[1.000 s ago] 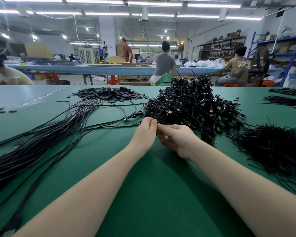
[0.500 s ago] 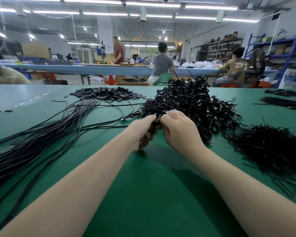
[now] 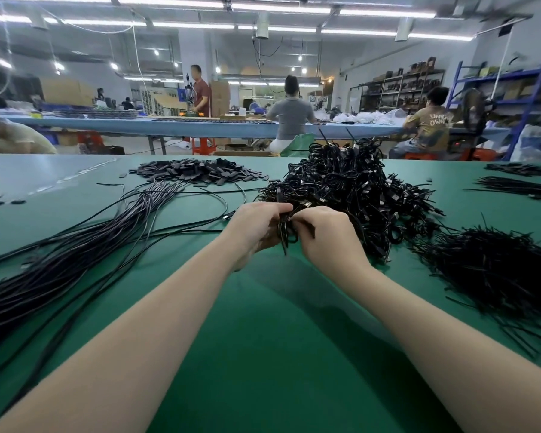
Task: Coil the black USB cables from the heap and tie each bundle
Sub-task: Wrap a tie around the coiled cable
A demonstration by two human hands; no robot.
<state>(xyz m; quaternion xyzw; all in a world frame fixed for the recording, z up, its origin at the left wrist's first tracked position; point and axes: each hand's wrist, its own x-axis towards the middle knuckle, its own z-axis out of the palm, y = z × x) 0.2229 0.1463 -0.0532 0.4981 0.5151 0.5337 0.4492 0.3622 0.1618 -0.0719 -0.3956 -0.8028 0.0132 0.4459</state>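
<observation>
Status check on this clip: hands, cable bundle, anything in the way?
Left hand and right hand both grip a coiled cable bundle above the green table. Tie state hidden by fingers. Big bundle heap right behind; no obstruction.

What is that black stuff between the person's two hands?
In the head view, a small coiled cable bundle sits between the left hand and right hand, both gripping it, just before the big heap.

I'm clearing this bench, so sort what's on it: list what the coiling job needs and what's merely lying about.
Job:
left hand and right hand, both gripping the coiled bundle
loose straight cables
heap of tied bundles
pile of ties

Lying about:
flat black pieces
thin strands at far right
green table
</observation>
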